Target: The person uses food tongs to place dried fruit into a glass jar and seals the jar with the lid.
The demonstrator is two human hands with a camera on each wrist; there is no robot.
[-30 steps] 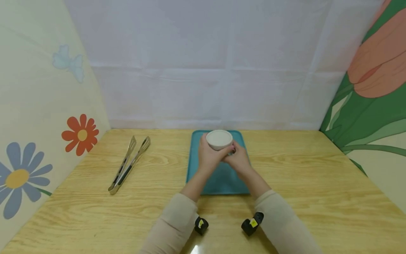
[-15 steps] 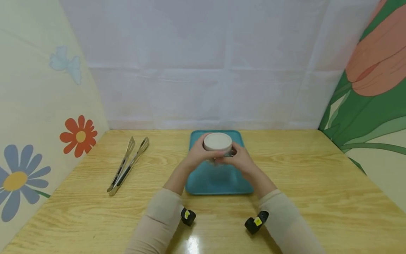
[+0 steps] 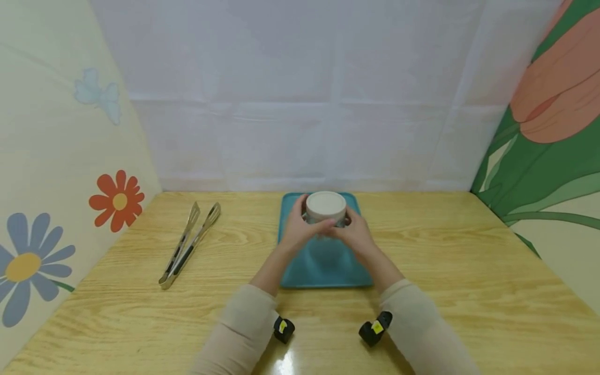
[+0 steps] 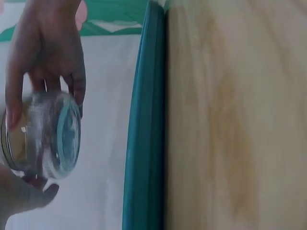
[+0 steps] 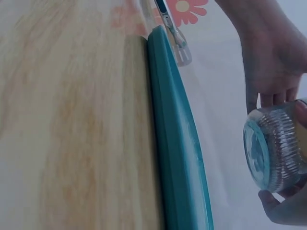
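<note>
Both hands hold a clear glass jar with a pale lid (image 3: 326,202) above the teal tray (image 3: 325,268). My left hand (image 3: 299,227) grips the jar's left side, its thumb across the front. On the other side, my right hand (image 3: 355,232) wraps its fingers round the jar, the two thumbs close together. Ribbed glass (image 5: 283,153) and the round base show in the right wrist view. In the left wrist view the jar (image 4: 43,136) lies between the two hands, clear of the tray's edge. The hands partly hide its sides in the head view.
Metal tongs (image 3: 189,247) with black grips lie on the wooden table (image 3: 469,271) to the left of the tray. A white cloth (image 3: 281,94) hangs behind the table, and flower-printed panels (image 3: 42,156) stand at both sides.
The jar first came a little toward me and left, then went back up and right. More of its glass side shows below the lid now. The left hand shifted its grip.
</note>
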